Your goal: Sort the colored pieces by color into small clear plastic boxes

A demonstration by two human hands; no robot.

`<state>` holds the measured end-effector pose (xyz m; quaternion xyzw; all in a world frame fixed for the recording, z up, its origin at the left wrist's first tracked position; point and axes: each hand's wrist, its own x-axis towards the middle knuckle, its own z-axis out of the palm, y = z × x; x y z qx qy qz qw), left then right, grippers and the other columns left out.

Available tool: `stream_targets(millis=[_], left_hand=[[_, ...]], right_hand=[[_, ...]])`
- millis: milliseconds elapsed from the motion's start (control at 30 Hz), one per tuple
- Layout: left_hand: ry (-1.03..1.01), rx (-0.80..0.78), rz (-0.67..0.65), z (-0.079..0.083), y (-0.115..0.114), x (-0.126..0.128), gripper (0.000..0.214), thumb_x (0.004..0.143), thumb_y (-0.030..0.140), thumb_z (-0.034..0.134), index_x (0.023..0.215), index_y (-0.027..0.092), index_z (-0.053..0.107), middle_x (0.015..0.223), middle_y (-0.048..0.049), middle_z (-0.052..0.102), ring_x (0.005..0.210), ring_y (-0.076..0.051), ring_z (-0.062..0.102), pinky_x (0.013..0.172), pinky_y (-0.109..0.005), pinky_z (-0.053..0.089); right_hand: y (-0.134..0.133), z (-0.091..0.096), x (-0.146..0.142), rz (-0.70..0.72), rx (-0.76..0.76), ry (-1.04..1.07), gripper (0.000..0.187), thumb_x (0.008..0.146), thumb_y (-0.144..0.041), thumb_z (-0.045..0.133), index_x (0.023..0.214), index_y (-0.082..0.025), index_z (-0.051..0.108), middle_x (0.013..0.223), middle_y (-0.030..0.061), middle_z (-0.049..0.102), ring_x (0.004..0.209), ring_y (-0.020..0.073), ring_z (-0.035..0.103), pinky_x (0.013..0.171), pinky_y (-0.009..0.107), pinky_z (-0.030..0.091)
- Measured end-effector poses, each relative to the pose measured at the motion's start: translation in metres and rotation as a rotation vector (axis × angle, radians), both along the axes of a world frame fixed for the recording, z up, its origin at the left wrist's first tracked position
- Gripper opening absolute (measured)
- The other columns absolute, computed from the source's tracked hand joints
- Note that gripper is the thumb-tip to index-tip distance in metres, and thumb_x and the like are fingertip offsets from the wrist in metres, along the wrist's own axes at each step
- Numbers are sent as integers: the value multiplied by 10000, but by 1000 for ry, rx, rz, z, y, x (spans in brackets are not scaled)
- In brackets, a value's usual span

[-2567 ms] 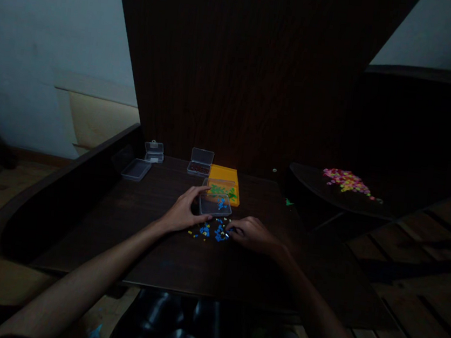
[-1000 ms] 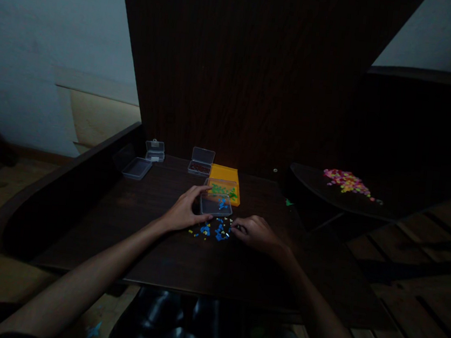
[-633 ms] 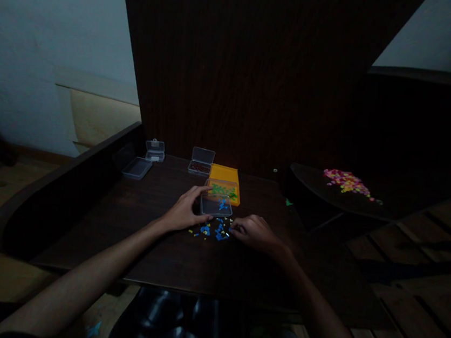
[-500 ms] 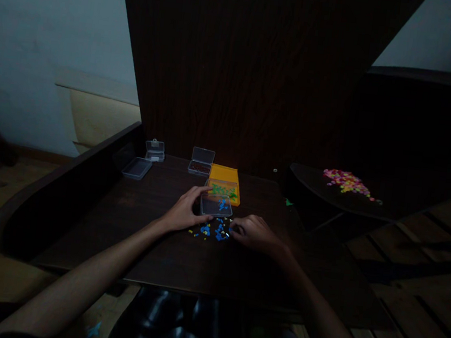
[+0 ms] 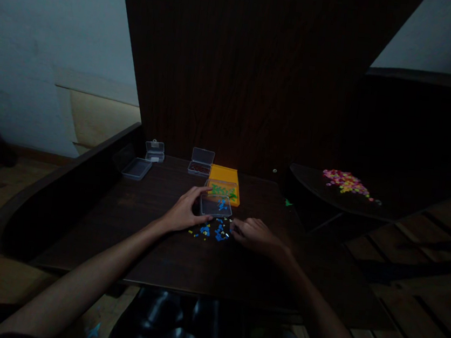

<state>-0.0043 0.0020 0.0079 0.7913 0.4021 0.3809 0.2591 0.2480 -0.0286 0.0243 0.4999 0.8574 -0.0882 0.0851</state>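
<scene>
My left hand [image 5: 183, 212] curls round the left side of a small clear plastic box [image 5: 215, 206] that holds a few blue bits. In front of the box lies a scatter of small blue and yellow pieces [image 5: 214, 229] on the dark table [image 5: 151, 247]. My right hand [image 5: 254, 233] rests on the table at the right edge of the scatter, fingertips pinched together at the pieces. What the pinch holds is too small and dark to see.
Behind the clear box sits an orange box [image 5: 224, 184] with green pieces. Other clear boxes [image 5: 201, 161] [image 5: 155, 150] and a lid [image 5: 137, 168] stand at the back left. A heap of pink and yellow pieces [image 5: 345, 181] lies on a dark surface to the right.
My right hand has shifted slightly along the right edge of the scattered pieces, its fingertips working there. The left hand and the clear box have stayed put.
</scene>
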Motion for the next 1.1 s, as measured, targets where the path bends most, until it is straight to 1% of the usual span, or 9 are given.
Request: stream_targets(millis=[200, 267, 367, 467, 567, 667, 833, 933, 1100], left_hand=[[10, 7, 2, 0, 1, 0, 706, 719, 342, 763, 1340, 244, 440, 1285, -89, 556, 1176, -269, 560, 976, -443, 493], [7, 13, 2, -1, 1, 0, 712, 720, 341, 764, 1345, 245, 436, 1284, -88, 559, 1182, -268, 559, 988, -445, 486], [5, 28, -3, -1, 1, 0, 715, 718, 344, 764, 1346, 246, 436, 1298, -88, 558, 1204, -275, 549, 1012, -463, 468], [9, 32, -7, -1, 0, 0, 709, 713, 352, 765, 1338, 244, 447, 1294, -89, 562, 1201, -280, 552, 1014, -470, 466], [4, 22, -15, -1, -1, 1, 698, 717, 341, 760, 1334, 241, 450, 1287, -90, 564, 1187, -278, 558, 1008, -470, 469], [-1, 22, -27, -1, -2, 1, 694, 717, 329, 761, 1331, 241, 449, 1296, -91, 557, 1199, -276, 548, 1032, -477, 449], [-10, 37, -34, -2, -1, 2, 701, 715, 333, 766, 1332, 240, 447, 1258, -85, 574, 1170, -265, 564, 1014, -439, 468], [-12, 40, -42, -2, -2, 2, 691, 723, 328, 762, 1331, 240, 446, 1257, -81, 573, 1166, -259, 563, 1016, -432, 466], [-11, 37, -43, 1, -4, 3, 684, 725, 326, 763, 1326, 237, 449, 1265, -85, 569, 1177, -263, 559, 1027, -438, 459]], right_hand=[[-8, -3, -2, 12, 69, -34, 225, 948, -326, 465, 1080, -190, 587, 916, 78, 653, 883, 196, 588, 776, 278, 359], [-6, 0, 0, 10, 48, -25, 224, 941, -332, 471, 1065, -188, 591, 913, 78, 658, 863, 197, 589, 754, 279, 355], [0, 13, 2, 1, 11, 38, 197, 916, -318, 499, 1038, -200, 598, 891, 60, 664, 803, 188, 589, 696, 271, 340], [8, 31, 0, 21, 24, 162, 182, 902, -295, 521, 1041, -208, 598, 819, 21, 649, 726, 155, 570, 655, 248, 325], [19, 40, -8, 58, 60, 259, 177, 906, -283, 523, 1035, -196, 606, 770, 6, 637, 665, 133, 550, 622, 236, 316], [31, 40, -23, 95, 108, 258, 177, 901, -274, 542, 1031, -183, 620, 830, 32, 664, 716, 147, 576, 657, 242, 343], [43, 36, -45, 106, 130, 159, 197, 911, -245, 537, 1070, -164, 622, 1000, 97, 686, 898, 203, 621, 761, 268, 403], [45, 35, -51, 97, 142, 97, 237, 931, -279, 520, 1107, -150, 613, 1052, 129, 680, 957, 230, 627, 804, 289, 426], [46, 31, -51, 82, 161, 42, 293, 955, -305, 480, 1168, -143, 599, 1118, 158, 661, 1050, 261, 612, 875, 324, 434]])
